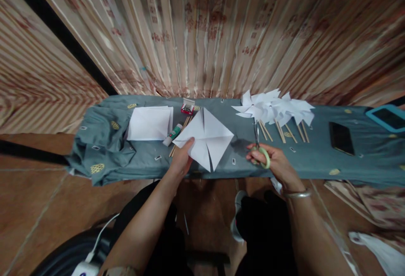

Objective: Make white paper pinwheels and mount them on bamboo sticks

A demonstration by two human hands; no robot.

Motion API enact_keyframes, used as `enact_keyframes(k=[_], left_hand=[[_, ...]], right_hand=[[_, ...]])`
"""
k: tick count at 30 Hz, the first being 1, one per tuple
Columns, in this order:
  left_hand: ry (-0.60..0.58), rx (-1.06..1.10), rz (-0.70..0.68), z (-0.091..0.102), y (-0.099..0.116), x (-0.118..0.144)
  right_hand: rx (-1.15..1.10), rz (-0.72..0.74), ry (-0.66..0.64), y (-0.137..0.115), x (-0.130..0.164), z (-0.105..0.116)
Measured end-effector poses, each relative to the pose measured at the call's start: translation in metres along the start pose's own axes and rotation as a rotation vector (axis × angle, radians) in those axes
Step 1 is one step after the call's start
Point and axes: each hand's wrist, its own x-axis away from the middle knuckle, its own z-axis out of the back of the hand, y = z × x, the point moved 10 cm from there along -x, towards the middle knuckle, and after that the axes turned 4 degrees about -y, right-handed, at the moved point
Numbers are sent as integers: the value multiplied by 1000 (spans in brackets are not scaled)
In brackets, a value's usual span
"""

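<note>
Slit white paper square (215, 137); green-handled scissors (266, 157)
My left hand (182, 155) pinches the square's lower-left edge, over the cloth (152, 154) beside a glue stick (173, 135); my right hand (277, 162) grips the scissors near the paper pinwheels (275, 107)

White paper (209, 135), pale green scissors handle (268, 157), white pinwheels (275, 106), green-and-white glue stick (174, 132), red box (187, 109), grey-blue cloth (316, 160) with yellow motifs, beige curtain (202, 44) with reddish-brown print
</note>
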Motion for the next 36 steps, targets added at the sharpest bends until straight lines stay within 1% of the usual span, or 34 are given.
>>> enact_keyframes(k=[2,3,5,8,11,13,15,18,20,22,25,28,30,32,36], left_hand=[[-35,-50,22,1,-4,1],[-59,-77,36,0,-6,1],[-106,-133,66,-3,-10,2],[-147,-235,102,-9,-11,2],[-175,-333,104,-18,-6,-3],[-199,-363,106,-25,-3,-7],[-235,-327,129,-33,-2,-9],[-301,-168,184,-42,-4,-8],[-328,-97,251,-44,-11,-4],[-346,-39,285,-45,-18,1],[-375,-5,263,-50,-25,6],[-402,-86,193,-59,-25,10],[-387,-133,132,-62,-21,10],[-323,-179,87,-58,-18,6],[-90,-268,-49,-28,-8,-9]], right_hand=[[22,75,111,-7,-8,4],[36,96,143,-10,-12,3],[27,112,131,-15,-21,-6],[-44,97,0,-19,-32,-29],[-97,81,-114,-24,-37,-45],[-124,70,-160,-26,-37,-51],[-147,60,-168,-27,-38,-53],[-219,67,-100,-26,-42,-48],[-280,88,-14,-25,-45,-42],[-324,115,86,-23,-49,-36],[-362,148,201,-20,-53,-34],[-351,167,244,-19,-55,-40],[-318,168,244,-19,-56,-47],[-275,175,232,-18,-56,-54],[-195,181,195,-14,-53,-66]])
